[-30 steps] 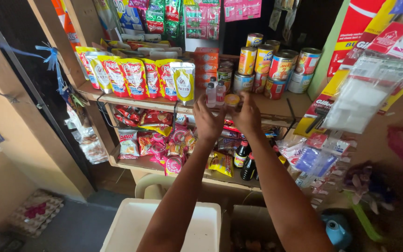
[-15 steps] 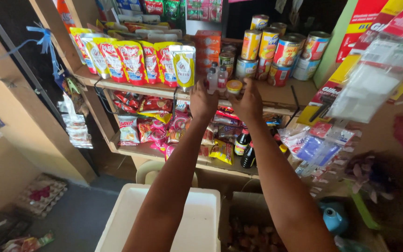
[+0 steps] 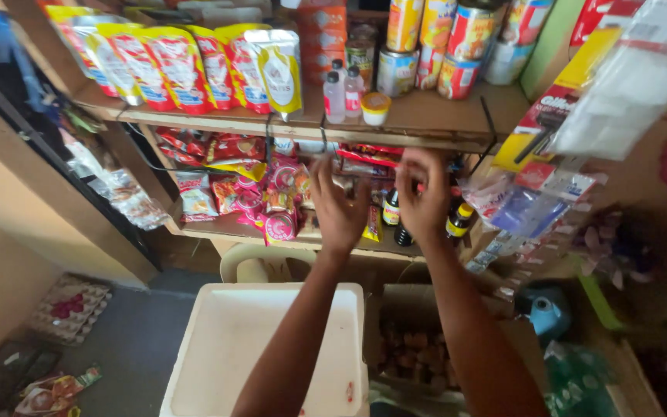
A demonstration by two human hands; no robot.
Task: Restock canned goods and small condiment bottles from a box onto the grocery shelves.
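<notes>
A small jar with a yellow lid (image 3: 375, 108) stands on the upper wooden shelf (image 3: 426, 127), beside two small clear bottles (image 3: 343, 94). Both my hands hang in front of the lower shelf, just below that jar. My left hand (image 3: 339, 205) has its fingers spread and holds nothing. My right hand (image 3: 424, 193) is beside it, fingers loosely bent, with nothing visible in it. Behind the hands lie red snack packets (image 3: 272, 197) and small dark bottles (image 3: 457, 220).
Standing pouches (image 3: 194, 66) and tins (image 3: 445, 46) fill the upper shelf. A white foam box (image 3: 264, 347) sits below my arms, next to a cardboard box of brown items (image 3: 411, 355). Hanging packets (image 3: 573, 116) crowd the right. An egg tray (image 3: 67, 305) lies on the floor at left.
Both hands were up at the upper shelf around the yellow-lidded jar. They have since let go and dropped to the lower shelf's level; the jar stays on the shelf.
</notes>
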